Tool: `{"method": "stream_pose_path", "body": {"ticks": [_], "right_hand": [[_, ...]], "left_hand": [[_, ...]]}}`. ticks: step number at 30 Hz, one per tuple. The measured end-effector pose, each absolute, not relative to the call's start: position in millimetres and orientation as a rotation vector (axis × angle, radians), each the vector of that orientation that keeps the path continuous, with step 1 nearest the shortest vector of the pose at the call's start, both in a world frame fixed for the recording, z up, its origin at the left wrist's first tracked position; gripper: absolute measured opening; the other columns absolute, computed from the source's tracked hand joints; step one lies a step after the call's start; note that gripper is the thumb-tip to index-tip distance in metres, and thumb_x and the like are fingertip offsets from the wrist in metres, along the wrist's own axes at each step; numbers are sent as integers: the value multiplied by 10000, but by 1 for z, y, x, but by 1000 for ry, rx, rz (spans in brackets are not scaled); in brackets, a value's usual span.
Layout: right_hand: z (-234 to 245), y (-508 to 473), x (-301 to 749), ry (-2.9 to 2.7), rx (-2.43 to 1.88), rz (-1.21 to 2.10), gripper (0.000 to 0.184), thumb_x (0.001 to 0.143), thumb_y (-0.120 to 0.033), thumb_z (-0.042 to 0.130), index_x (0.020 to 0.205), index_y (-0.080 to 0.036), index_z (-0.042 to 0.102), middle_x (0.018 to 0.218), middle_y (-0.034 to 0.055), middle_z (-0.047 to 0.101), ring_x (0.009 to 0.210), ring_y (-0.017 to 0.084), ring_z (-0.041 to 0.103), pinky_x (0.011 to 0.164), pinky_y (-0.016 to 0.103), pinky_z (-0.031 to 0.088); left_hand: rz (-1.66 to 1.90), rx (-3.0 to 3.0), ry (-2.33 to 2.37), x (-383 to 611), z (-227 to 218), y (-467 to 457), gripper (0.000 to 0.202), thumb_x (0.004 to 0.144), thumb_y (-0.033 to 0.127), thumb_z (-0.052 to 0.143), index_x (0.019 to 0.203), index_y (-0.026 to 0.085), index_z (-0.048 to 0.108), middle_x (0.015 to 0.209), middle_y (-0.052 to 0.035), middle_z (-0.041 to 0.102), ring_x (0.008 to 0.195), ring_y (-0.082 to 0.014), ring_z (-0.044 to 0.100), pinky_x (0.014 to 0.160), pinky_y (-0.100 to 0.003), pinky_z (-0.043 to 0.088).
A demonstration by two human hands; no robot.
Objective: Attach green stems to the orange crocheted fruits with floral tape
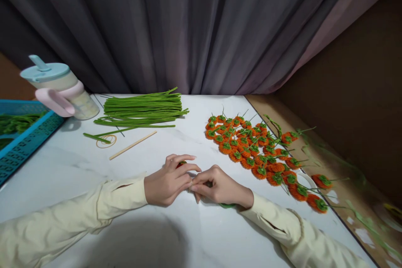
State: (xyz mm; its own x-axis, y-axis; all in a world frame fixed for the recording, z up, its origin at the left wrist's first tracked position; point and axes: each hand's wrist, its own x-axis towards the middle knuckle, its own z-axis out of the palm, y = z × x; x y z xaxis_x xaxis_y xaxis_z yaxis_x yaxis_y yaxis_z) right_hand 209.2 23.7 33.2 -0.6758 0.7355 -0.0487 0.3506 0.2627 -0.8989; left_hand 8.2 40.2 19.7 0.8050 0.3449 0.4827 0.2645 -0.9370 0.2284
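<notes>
Near the middle of the table, my left hand (171,180) is closed around a small orange-and-green pipe-cleaner persimmon (181,163). Only a bit of it shows between the fingers. My right hand (216,184) is pinched, its thumb and fingertips meeting those of the left hand; what lies in the pinch is too small to make out. Under the right wrist a green piece (227,205) peeks out on the table. Many similar orange pipe-cleaner persimmons (243,141), with green tops and thin green stems, stand grouped to the right of my hands.
Green pipe cleaners (143,106) lie in a bundle at the back. In front of them are a wooden stick (133,145) and rubber bands (106,141). A lidded tumbler (83,100) and blue basket (31,148) stand left. Scraps (364,236) lie beyond the right edge.
</notes>
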Motion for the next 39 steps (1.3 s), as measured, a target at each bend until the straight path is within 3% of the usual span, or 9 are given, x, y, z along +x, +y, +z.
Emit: {"method": "stream_pose_path", "body": {"ticks": [8, 17, 39], "right_hand": [[33, 23, 209, -2159, -988, 1399, 288, 834, -231, 550, 607, -98, 667, 483, 0, 553, 382, 36, 354, 397, 151, 292], [34, 27, 211, -1961, -1008, 1626, 318, 819, -330, 600, 659, -84, 721, 445, -10, 503, 403, 45, 290, 394, 190, 241], [33, 21, 206, -2030, -1004, 1439, 294, 807, -173, 511, 597, -108, 705, 424, -34, 493, 380, 37, 311, 390, 153, 275]], "left_hand": [[894, 2954, 390, 9, 20, 40, 182, 860, 83, 391, 857, 140, 564, 1086, -111, 604, 1128, -267, 398, 876, -406, 298], [953, 2991, 377, 10, 22, 40, 174, 854, 84, 390, 811, 137, 550, 1072, -119, 606, 1094, -251, 419, 872, -389, 317], [860, 2963, 439, 13, 22, 36, 174, 829, 67, 379, 822, 128, 542, 1073, -135, 605, 1074, -261, 455, 821, -394, 299]]}}
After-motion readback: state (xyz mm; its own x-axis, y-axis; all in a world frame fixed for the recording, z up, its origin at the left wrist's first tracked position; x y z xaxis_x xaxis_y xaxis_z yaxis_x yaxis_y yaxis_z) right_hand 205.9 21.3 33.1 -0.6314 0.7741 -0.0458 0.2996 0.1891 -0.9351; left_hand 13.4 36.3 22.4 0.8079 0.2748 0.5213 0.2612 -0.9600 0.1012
